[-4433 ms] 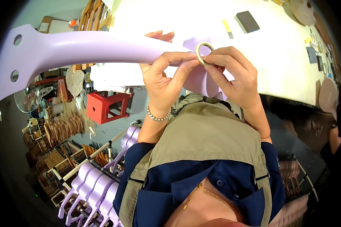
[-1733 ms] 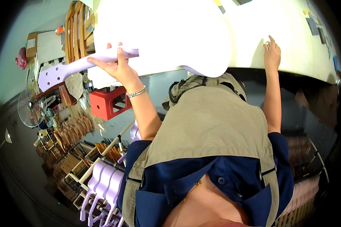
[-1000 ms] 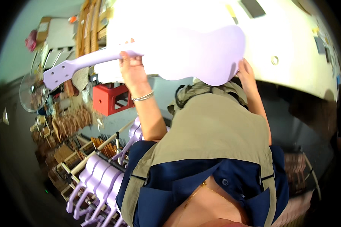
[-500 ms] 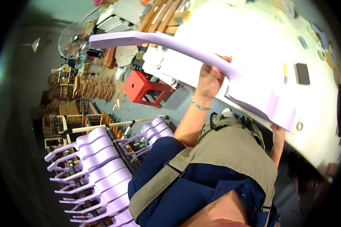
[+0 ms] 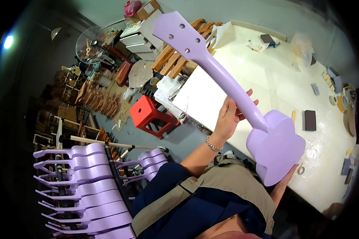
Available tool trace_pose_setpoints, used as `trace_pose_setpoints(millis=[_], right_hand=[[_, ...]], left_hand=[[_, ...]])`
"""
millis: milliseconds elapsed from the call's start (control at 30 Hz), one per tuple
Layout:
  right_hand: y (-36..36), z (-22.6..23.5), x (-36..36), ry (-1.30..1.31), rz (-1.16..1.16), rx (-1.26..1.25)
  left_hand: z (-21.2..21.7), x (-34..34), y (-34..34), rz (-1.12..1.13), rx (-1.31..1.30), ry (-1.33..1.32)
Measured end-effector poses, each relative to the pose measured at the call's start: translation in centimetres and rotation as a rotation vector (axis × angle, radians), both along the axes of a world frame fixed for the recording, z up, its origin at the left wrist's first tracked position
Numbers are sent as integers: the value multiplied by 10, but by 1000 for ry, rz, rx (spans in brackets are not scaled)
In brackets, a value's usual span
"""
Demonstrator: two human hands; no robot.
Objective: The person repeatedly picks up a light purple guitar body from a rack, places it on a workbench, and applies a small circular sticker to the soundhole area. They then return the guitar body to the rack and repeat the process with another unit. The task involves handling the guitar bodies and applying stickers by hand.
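A glossy lilac ukulele without strings is tilted in the air in front of me, over the near edge of the white table. Its plain back faces up and its headstock, pierced by several holes, points to the far left. My left hand supports the neck loosely, thumb on the near side and fingertips showing beyond it. At the bottom end of the body, my right hand holds the edge; most of its fingers are hidden behind the instrument.
Several lilac ukuleles hang on a rack at my left. Beyond it stand a red stool and a fan. On the table lie a dark block, a small ring and tape rolls. Wooden necks are stacked at its far left.
The ukulele has turned from edge-on to showing its back. Its headstock has swung up and away, and the body has come lower and nearer. My left fingers have loosened around the neck.
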State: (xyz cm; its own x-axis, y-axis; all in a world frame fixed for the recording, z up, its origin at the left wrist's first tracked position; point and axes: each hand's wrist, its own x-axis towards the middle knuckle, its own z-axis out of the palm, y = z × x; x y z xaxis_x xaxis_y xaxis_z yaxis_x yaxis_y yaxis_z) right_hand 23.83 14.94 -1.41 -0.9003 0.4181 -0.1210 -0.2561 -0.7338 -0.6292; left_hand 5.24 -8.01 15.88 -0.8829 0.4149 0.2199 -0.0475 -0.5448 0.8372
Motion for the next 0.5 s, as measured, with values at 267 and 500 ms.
trace_pose_setpoints(millis=[267, 500], right_hand=[[-15, 24, 4, -41, -11, -70], [-16, 27, 3, -68, -18, -5]], left_hand=[[2, 3, 3, -39, -17, 20], [3, 3, 7, -27, -10, 36]])
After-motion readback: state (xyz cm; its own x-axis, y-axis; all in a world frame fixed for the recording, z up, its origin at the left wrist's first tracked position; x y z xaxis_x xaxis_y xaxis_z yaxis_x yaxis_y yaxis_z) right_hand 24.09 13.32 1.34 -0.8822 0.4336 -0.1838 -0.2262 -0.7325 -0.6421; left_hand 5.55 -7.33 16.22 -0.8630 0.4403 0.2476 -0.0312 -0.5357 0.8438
